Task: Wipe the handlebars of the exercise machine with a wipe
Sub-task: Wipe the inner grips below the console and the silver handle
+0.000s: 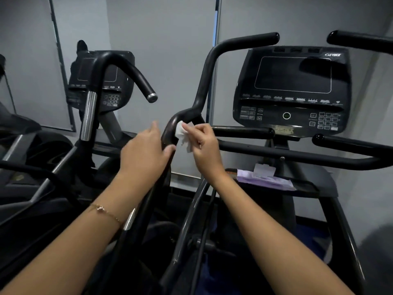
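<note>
Head view, one frame.

- Handlebar [204,81]: black, left bar of the machine. It bends at frame centre, then rises toward 1 o'clock.
- Right hand [205,145]: fingers curled, thumb and fingertips pinching a white wipe [181,133]. The wipe is crumpled and lies against the bar's bend, at 10 o'clock from the hand.
- Left hand [144,150]: at 9 o'clock from the wipe, fingers straight and spread apart, slightly blurred. Its thumb touches the bar just below the bend. It holds nothing. A bracelet [104,210] is on the wrist.
- Console [291,88]: dark screen, at 2 o'clock from the hands.
- Purple wipe pack [265,180]: flap up, lying on the machine's tray [306,186], at 4 o'clock from the right hand.
- Second machine [121,81]: at 10 o'clock.
</note>
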Tool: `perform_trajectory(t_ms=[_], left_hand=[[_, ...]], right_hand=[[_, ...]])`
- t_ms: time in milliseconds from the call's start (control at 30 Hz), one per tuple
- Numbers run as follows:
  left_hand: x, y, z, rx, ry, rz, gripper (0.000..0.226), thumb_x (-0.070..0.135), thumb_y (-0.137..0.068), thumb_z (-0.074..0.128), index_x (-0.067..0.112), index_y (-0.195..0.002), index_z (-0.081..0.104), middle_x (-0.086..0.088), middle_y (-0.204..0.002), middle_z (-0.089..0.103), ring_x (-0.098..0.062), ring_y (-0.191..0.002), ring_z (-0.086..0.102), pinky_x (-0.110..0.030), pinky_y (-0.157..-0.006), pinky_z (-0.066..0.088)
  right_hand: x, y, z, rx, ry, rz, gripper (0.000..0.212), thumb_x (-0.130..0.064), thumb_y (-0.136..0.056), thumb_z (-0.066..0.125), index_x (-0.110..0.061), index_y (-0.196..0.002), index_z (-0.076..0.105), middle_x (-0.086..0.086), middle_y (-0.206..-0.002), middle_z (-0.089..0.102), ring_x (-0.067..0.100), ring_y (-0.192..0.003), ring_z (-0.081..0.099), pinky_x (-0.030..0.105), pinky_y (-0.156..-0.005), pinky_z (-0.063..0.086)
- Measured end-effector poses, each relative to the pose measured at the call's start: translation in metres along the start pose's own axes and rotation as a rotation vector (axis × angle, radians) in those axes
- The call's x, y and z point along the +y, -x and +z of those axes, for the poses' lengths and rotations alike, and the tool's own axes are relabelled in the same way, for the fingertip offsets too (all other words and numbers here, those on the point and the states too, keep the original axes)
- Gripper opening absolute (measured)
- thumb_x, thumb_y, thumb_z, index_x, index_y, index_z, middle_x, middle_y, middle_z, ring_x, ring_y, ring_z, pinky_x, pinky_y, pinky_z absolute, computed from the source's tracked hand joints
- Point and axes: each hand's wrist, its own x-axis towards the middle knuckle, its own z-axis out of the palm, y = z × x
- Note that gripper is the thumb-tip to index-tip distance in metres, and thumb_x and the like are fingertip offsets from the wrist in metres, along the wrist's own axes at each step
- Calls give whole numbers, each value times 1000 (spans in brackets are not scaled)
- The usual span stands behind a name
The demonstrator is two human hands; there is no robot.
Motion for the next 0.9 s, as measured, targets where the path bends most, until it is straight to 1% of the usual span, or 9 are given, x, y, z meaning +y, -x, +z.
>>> perform_trajectory(t_ms=[67,167,367,433,533,600,700,800,900], left_hand=[[-12,5,5,-81,17,-78,61,46,-89,55,7,-133,41,-12,-121,58,-33,-113,53,-40,-84,43],[-17,9,13,-118,138,-76,43,43,-91,53,8,-115,51,-11,-109,62,-33,-107,56,-37,-77,42],[-12,8,19,-151,297,-167,26,32,-95,50,11,-81,43,-4,-81,53,-28,-90,56,-30,-66,32],[-11,8,19,-153,338,-191,23,31,-94,51,10,-85,49,-4,-85,55,-29,-95,57,-29,-68,34],[-12,9,19,-140,382,-198,29,30,-94,53,5,-108,59,-9,-99,63,-30,-104,57,-31,-74,39],[-13,10,18,-138,403,-189,29,30,-94,53,6,-108,61,-9,-97,64,-30,-101,58,-31,-72,40],[-10,12,16,-125,442,-226,36,29,-95,52,3,-119,56,-11,-115,63,-30,-112,55,-33,-84,41],[-10,15,17,-108,465,-228,38,28,-96,51,2,-124,53,-10,-119,62,-27,-113,55,-29,-82,39],[-11,17,16,-102,463,-222,38,29,-96,50,3,-124,53,-10,-120,61,-27,-114,54,-31,-85,40]], right_hand=[[-11,-1,9,-89,62,-101,30,-6,-91,51,-6,-119,62,2,-95,45,11,-83,47,20,-78,44],[-10,-7,13,-153,250,-251,29,-1,-84,59,-8,-111,66,11,-94,51,18,-82,48,30,-68,45],[-10,-69,-4,-270,364,-85,27,-14,-94,50,-6,-115,65,6,-98,45,20,-89,48,37,-85,45],[-14,-59,-6,-266,394,-157,26,-9,-91,52,-5,-113,65,12,-98,49,19,-86,49,39,-81,48],[-16,-16,-1,-243,394,-384,34,5,-80,54,-8,-108,68,16,-90,53,23,-74,50,38,-60,49],[-17,-4,2,-267,371,-391,39,8,-76,56,-10,-109,69,14,-88,54,17,-70,44,35,-55,48],[-16,-26,3,-261,370,-362,33,7,-75,57,-7,-100,72,17,-88,57,28,-73,53,30,-62,42],[-16,-54,1,-230,399,-232,25,-6,-86,53,-6,-103,71,18,-94,56,35,-87,57,35,-75,47],[-18,-37,5,-180,408,-285,28,-4,-83,51,-5,-104,70,17,-90,55,29,-78,55,33,-66,46]])
